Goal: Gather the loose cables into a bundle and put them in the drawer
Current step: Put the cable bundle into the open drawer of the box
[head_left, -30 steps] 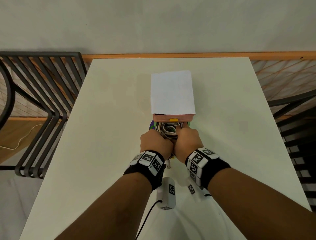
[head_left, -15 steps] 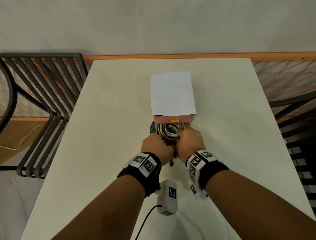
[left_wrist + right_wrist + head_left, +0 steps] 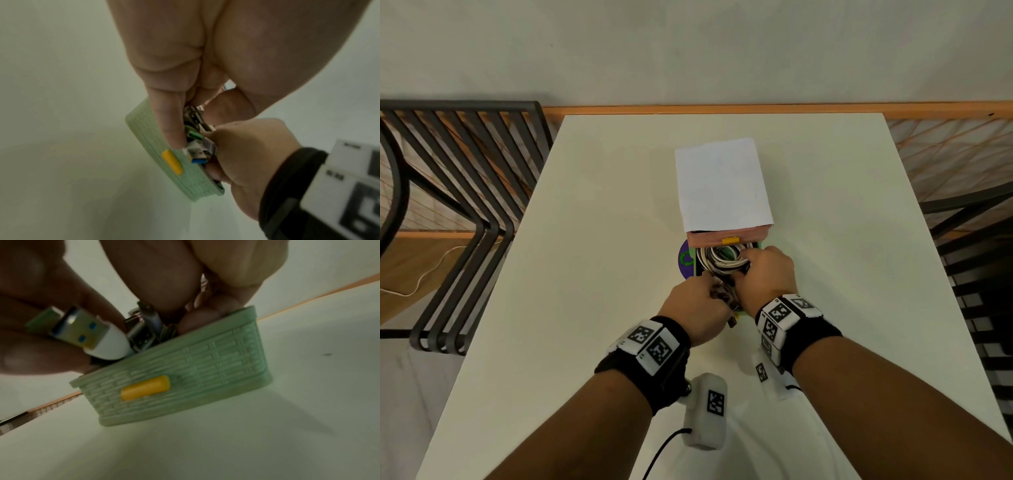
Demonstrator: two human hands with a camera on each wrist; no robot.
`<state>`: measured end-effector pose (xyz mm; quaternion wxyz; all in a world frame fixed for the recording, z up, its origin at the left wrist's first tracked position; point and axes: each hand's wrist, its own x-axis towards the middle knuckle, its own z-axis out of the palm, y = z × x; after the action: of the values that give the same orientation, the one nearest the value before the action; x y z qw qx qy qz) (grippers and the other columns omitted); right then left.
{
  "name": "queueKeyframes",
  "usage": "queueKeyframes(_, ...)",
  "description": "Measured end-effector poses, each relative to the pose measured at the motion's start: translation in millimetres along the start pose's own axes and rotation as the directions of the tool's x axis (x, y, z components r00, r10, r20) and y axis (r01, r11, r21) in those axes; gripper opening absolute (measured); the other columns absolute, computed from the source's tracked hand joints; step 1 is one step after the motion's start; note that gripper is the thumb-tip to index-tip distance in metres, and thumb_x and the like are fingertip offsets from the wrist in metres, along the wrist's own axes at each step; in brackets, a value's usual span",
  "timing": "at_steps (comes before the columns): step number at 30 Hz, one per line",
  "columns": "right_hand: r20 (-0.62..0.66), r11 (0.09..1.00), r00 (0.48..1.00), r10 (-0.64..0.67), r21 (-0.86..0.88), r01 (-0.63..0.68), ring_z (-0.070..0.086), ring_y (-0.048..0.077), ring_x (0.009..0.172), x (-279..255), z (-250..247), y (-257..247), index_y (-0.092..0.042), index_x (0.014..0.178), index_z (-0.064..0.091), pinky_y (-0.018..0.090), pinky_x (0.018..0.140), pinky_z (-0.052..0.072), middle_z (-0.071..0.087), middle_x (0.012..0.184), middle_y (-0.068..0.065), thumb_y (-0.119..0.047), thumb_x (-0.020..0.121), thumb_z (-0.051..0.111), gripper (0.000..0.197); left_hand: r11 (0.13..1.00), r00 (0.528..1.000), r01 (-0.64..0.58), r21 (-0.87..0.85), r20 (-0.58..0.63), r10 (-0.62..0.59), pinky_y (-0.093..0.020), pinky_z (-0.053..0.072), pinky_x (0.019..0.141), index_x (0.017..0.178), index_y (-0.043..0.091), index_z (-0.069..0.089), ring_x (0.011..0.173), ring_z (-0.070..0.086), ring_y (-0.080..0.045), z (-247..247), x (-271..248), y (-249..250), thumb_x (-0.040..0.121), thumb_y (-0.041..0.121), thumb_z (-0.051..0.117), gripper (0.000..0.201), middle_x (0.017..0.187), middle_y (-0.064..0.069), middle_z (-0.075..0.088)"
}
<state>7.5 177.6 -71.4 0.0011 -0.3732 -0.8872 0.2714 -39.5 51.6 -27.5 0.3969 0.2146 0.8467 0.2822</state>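
Both hands are down at the green drawer (image 3: pixel 185 379), which stands pulled out on the white table (image 3: pixel 592 240) in front of the pink drawer unit (image 3: pixel 727 236). The coiled cables (image 3: pixel 722 262) lie inside the drawer, in its half nearer the unit, white loops stacked round and round. The right hand (image 3: pixel 765 277) curls over the coil from the drawer's right side, fingers closed on the loops, and by my reading it is pinning them so they don't spring apart. The left hand (image 3: pixel 697 310) works at the drawer's front wall, just above the yellow handle (image 3: pixel 145 387), its fingers clamped round a cluster of plug ends (image 3: pixel 197 141). One white USB plug (image 3: pixel 88 335) pokes out past that front rim, pinched between the fingers. I take it the plugs are the stragglers, held together so they can be tucked down inside the wall. So the bundle is mostly in the drawer, under the right hand, with only its tail ends above the rim in the left. A sheet of paper (image 3: pixel 722 185) rests on top of the unit.
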Motion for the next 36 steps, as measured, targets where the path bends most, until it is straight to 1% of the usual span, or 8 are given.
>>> queueKeyframes(5, -0.021, 0.996, 1.000, 0.019, 0.084, -0.017, 0.065, 0.029, 0.077, 0, -1, -2, -0.017, 0.095, 0.062, 0.033, 0.069, 0.056, 0.068, 0.084, 0.009, -0.014, 0.078, 0.063, 0.017, 0.994, 0.994, -0.112, -0.019, 0.003, 0.112, -0.047, 0.057, 0.088, 0.101, 0.026, 0.064, 0.094, 0.071, -0.021, -2, 1, -28, 0.067, 0.012, 0.055, 0.038, 0.096, 0.005, 0.075)
queueKeyframes(12, 0.099, 0.983, 0.993, -0.059, 0.179, 0.040, 0.062, 0.023, 0.069, -18, -25, -4, -0.012, 0.109, 0.061, 0.023, 0.066, 0.048, 0.068, 0.080, 0.008, -0.012, 0.080, 0.054, 0.029, 0.995, 0.969, -0.085, 0.061, -0.226, 0.097, -0.035, 0.057, 0.086, 0.108, 0.022, 0.072, 0.092, 0.072, -0.018, 1, 1, -26, 0.076, 0.020, 0.082, 0.034, 0.100, 0.003, 0.077)
queueKeyframes(17, 0.270, 0.957, 0.944, -0.188, 0.266, 0.115, 0.068, 0.016, 0.086, -31, -43, 1, -0.018, 0.125, 0.060, 0.027, 0.084, 0.056, 0.068, 0.082, -0.008, -0.014, 0.074, 0.066, 0.051, 0.986, 0.952, -0.052, 0.159, -0.292, 0.097, -0.009, 0.036, 0.055, 0.097, 0.017, 0.069, 0.079, 0.061, -0.018, -1, 8, -20, 0.075, 0.036, 0.083, 0.032, 0.087, 0.002, 0.069)
queueKeyframes(20, 0.307, 0.934, 0.902, -0.303, 0.283, 0.217, 0.067, 0.004, 0.086, -35, -38, 6, -0.030, 0.123, 0.060, 0.021, 0.083, 0.056, 0.066, 0.091, -0.018, -0.029, 0.068, 0.077, 0.058, 0.989, 0.946, -0.048, 0.137, -0.312, 0.089, -0.011, 0.039, 0.061, 0.106, 0.018, 0.062, 0.079, 0.058, -0.017, 0, 13, -16, 0.077, 0.038, 0.080, 0.040, 0.090, 0.003, 0.066)
queueKeyframes(24, 0.291, 0.920, 0.874, -0.390, 0.074, 0.386, 0.067, 0.021, 0.092, -27, -21, 14, -0.023, 0.112, 0.068, 0.029, 0.084, 0.054, 0.072, 0.099, 0.001, -0.022, 0.081, 0.070, 0.031, 0.970, 0.931, -0.142, 0.198, -0.307, 0.198, -0.025, 0.045, 0.073, 0.129, 0.026, 0.056, 0.095, 0.065, -0.028, 4, 16, -16, 0.078, 0.032, 0.079, 0.057, 0.103, -0.005, 0.073)
queueKeyframes(30, 0.368, 0.830, 0.788, -0.493, -0.072, 0.553, 0.064, 0.027, 0.104, -19, -23, 11, -0.021, 0.115, 0.071, 0.034, 0.092, 0.050, 0.073, 0.111, 0.002, -0.034, 0.089, 0.065, 0.030, 0.895, 0.899, -0.257, 0.365, -0.249, 0.359, -0.024, 0.036, 0.075, 0.126, 0.012, 0.066, 0.097, 0.059, -0.034, 6, 10, -25, 0.083, 0.016, 0.070, 0.043, 0.106, -0.016, 0.061)
queueKeyframes(34, 0.406, 0.790, 0.759, -0.510, -0.129, 0.599, 0.063, 0.028, 0.102, -22, -27, 11, -0.019, 0.110, 0.072, 0.038, 0.087, 0.052, 0.071, 0.109, 0.001, -0.015, 0.085, 0.057, 0.029, 0.862, 0.897, -0.304, 0.406, -0.182, 0.402, -0.021, 0.034, 0.078, 0.130, 0.005, 0.059, 0.097, 0.057, -0.032, 8, 6, -28, 0.089, 0.016, 0.062, 0.042, 0.116, -0.017, 0.052)
queueKeyframes(36, 0.393, 0.796, 0.762, -0.514, -0.112, 0.595, 0.062, 0.027, 0.101, -24, -29, 12, -0.016, 0.108, 0.073, 0.037, 0.087, 0.052, 0.067, 0.111, 0.004, -0.008, 0.081, 0.056, 0.033, 0.831, 0.876, -0.324, 0.453, -0.187, 0.444, -0.026, 0.039, 0.072, 0.115, 0.000, 0.069, 0.085, 0.060, -0.038, 8, 8, -29, 0.087, 0.007, 0.065, 0.029, 0.106, -0.021, 0.057)
